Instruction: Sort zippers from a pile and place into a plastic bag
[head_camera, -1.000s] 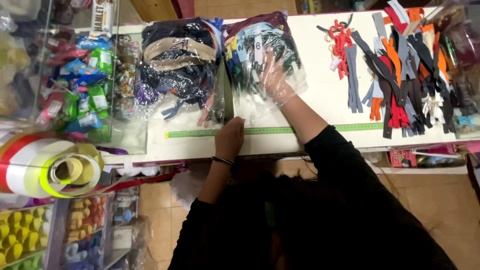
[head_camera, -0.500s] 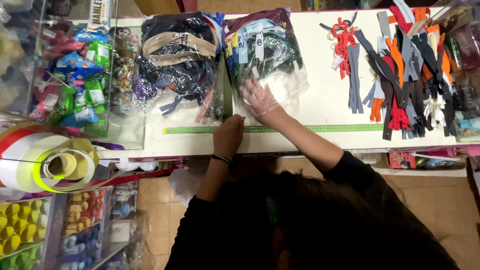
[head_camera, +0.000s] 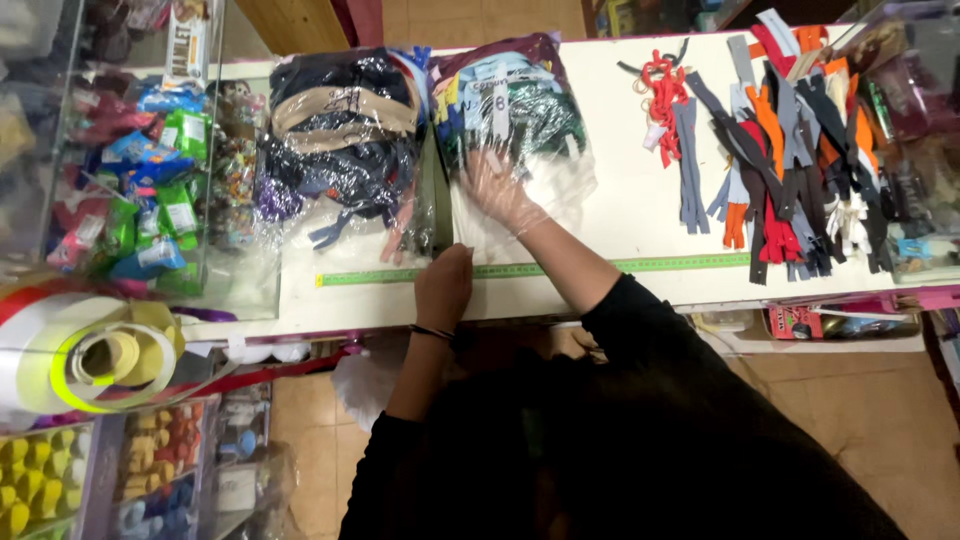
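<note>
Clear plastic bag of zippers (head_camera: 520, 130) lies flat on the white table (head_camera: 620, 200), its long axis running away from the person, its open end nearest them. Right hand (head_camera: 497, 188) is spread flat inside it (holding nothing visible). Left hand (head_camera: 443, 285) curls around an olive zipper (head_camera: 437, 195), also lying lengthwise; many loose zippers (head_camera: 790, 170) remain unbagged.
</note>
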